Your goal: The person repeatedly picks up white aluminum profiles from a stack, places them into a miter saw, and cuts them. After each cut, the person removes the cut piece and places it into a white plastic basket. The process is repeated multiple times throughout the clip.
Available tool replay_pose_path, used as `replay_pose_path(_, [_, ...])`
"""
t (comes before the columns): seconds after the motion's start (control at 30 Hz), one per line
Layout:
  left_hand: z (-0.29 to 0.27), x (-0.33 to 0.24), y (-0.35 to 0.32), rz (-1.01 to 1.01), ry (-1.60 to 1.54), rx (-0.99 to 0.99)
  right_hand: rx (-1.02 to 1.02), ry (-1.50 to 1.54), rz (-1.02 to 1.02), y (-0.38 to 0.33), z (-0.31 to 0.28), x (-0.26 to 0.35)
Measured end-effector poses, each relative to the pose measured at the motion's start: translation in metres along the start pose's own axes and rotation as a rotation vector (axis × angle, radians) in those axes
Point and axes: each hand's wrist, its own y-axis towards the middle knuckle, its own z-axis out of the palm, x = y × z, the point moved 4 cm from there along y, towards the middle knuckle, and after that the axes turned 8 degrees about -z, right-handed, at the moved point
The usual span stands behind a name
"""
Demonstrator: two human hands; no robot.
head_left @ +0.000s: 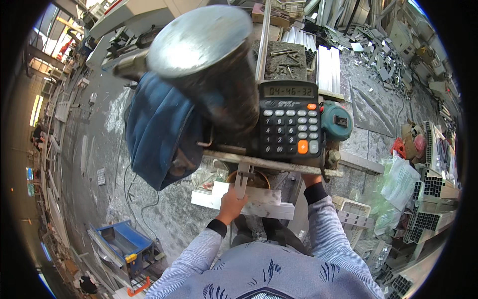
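Observation:
My left hand is closed on the lower end of a small slotted metal piece, which stands up against the machine's front ledge. Just behind that hand lie white metal bars, one against the other, set crosswise. My right hand reaches up to the underside of the ledge at its right end. Its fingers are hidden there, so what it touches does not show. A black calculator with orange and grey keys rests above the ledge, and a teal tape measure sits beside it.
A large metal motor housing rises at upper left, with blue cloth draped beside it. Metal offcuts are heaped at far right. A blue stand and a cable are on the left floor; stacked tubes line the right.

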Motion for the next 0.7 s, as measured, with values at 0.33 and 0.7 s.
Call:
replay_pose_path(0.33, [0.002, 0.011, 0.001, -0.074, 0.122, 0.057, 0.066, 0.284, 0.135, 0.027, -0.087, 0.031])
replay_pose_path(0.7, [0.005, 0.011, -0.005, 0.261, 0.136, 0.004, 0.115, 0.345, 0.163, 0.017, -0.130, 0.034])
